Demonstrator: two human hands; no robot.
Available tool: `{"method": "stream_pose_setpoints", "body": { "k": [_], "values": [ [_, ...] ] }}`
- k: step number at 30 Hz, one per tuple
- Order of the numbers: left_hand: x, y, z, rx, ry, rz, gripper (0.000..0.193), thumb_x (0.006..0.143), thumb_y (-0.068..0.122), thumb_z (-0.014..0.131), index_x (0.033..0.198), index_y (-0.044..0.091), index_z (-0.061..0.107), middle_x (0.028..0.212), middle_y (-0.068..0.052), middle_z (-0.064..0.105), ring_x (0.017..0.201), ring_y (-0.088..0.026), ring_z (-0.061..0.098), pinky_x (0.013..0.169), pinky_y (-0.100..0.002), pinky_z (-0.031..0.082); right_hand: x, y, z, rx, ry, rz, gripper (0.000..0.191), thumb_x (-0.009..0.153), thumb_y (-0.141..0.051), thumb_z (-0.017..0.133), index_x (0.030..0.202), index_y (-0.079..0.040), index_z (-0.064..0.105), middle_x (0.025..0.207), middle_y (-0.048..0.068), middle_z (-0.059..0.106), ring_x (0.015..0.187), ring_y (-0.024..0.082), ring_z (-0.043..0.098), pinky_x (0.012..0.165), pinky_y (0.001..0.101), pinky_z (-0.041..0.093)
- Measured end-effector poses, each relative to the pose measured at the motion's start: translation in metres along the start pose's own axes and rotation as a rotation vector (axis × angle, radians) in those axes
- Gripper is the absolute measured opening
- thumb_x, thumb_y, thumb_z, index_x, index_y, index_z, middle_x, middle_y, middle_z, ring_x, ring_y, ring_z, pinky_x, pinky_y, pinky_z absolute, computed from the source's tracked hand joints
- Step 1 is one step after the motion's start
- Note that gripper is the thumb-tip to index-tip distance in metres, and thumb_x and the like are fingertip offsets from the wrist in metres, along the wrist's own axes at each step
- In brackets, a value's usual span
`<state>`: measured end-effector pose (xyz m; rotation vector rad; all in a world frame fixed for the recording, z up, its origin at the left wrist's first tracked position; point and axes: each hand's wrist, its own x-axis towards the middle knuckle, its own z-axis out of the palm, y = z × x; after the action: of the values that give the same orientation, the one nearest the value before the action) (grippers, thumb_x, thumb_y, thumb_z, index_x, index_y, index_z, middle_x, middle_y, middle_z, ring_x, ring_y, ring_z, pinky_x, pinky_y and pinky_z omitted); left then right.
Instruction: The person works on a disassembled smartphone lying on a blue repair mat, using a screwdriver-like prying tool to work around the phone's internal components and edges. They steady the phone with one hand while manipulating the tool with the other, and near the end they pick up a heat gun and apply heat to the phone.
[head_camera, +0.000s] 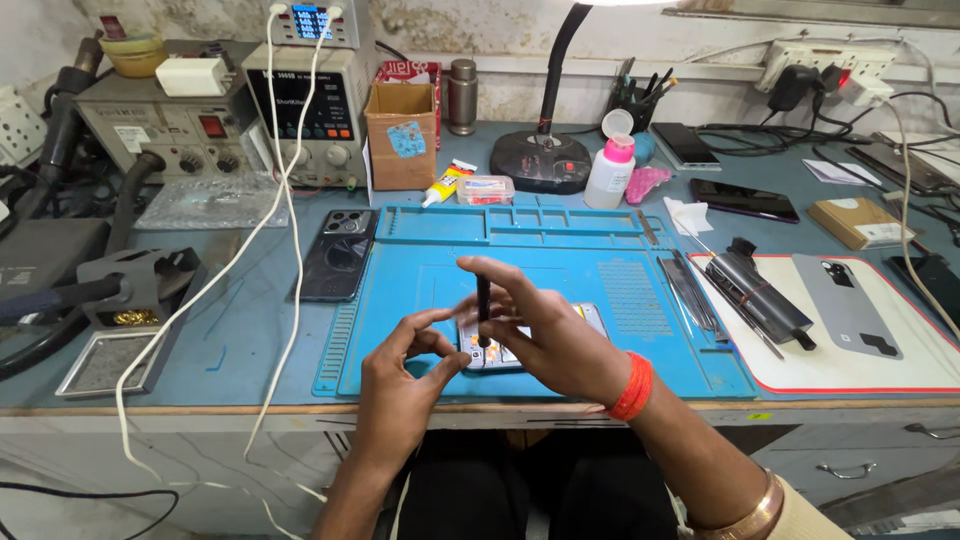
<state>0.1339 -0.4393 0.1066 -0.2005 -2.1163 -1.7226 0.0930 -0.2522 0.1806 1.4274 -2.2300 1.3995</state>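
Note:
An opened phone with its insides showing lies on the blue work mat near the bench's front edge. My right hand holds a thin black screwdriver upright, its tip down on the phone. My left hand rests at the phone's left edge, thumb and forefinger curved toward it and steadying it. Much of the phone is hidden under both hands. An orange thread band and a metal bangle sit on my right wrist and forearm.
A dark phone back lies left of the mat. On the right, a white mat carries a grey phone back cover and a black tool roll. Power supply, cardboard box, lamp base, bottle stand behind. White cables cross the left.

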Motion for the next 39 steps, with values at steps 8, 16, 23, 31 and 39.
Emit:
{"method": "stream_pose_setpoints", "body": {
  "k": [8, 16, 23, 31, 39],
  "values": [
    [0.0, 0.0, -0.001, -0.005, 0.0, 0.032, 0.047, 0.078, 0.01, 0.084, 0.123, 0.011, 0.069, 0.083, -0.001, 0.076, 0.085, -0.012, 0.074, 0.085, -0.031, 0.058, 0.003, -0.002, 0.002, -0.045, 0.024, 0.041, 0.069, 0.093, 0.002, 0.07, 0.153, -0.011, 0.038, 0.108, 0.012, 0.073, 0.092, 0.023, 0.076, 0.085, 0.0364, 0.064],
    [0.0, 0.001, 0.001, 0.049, -0.025, -0.009, 0.051, 0.075, 0.01, 0.086, 0.122, 0.014, 0.068, 0.084, -0.002, 0.078, 0.085, -0.014, 0.075, 0.087, -0.034, 0.058, -0.002, 0.005, -0.002, 0.077, 0.217, 0.114, 0.07, 0.1, -0.001, 0.066, 0.157, -0.013, 0.027, 0.112, 0.012, 0.075, 0.1, 0.019, 0.079, 0.085, 0.0326, 0.066],
    [-0.001, 0.004, 0.004, 0.081, -0.022, -0.013, 0.051, 0.075, 0.011, 0.086, 0.123, 0.014, 0.068, 0.085, -0.001, 0.079, 0.09, -0.013, 0.075, 0.087, -0.034, 0.056, -0.006, 0.008, 0.0, 0.056, 0.208, 0.12, 0.072, 0.1, -0.001, 0.068, 0.157, -0.013, 0.026, 0.112, 0.014, 0.075, 0.1, 0.02, 0.079, 0.085, 0.0328, 0.065],
    [-0.001, 0.006, 0.005, 0.071, -0.026, -0.027, 0.051, 0.076, 0.012, 0.086, 0.124, 0.013, 0.068, 0.085, -0.002, 0.079, 0.091, -0.013, 0.075, 0.089, -0.035, 0.055, -0.005, 0.008, 0.0, 0.137, 0.22, 0.134, 0.072, 0.1, 0.002, 0.066, 0.157, -0.013, 0.024, 0.113, 0.016, 0.074, 0.1, 0.021, 0.078, 0.085, 0.0343, 0.066],
    [0.011, 0.012, 0.006, 0.134, -0.036, -0.058, 0.051, 0.078, 0.01, 0.083, 0.126, 0.013, 0.065, 0.09, -0.003, 0.08, 0.092, -0.017, 0.078, 0.084, -0.034, 0.056, 0.004, 0.016, -0.008, 0.055, 0.196, 0.069, 0.066, 0.101, 0.004, 0.062, 0.155, -0.013, 0.028, 0.119, 0.016, 0.073, 0.106, 0.023, 0.079, 0.087, 0.035, 0.068]
  ]
}}
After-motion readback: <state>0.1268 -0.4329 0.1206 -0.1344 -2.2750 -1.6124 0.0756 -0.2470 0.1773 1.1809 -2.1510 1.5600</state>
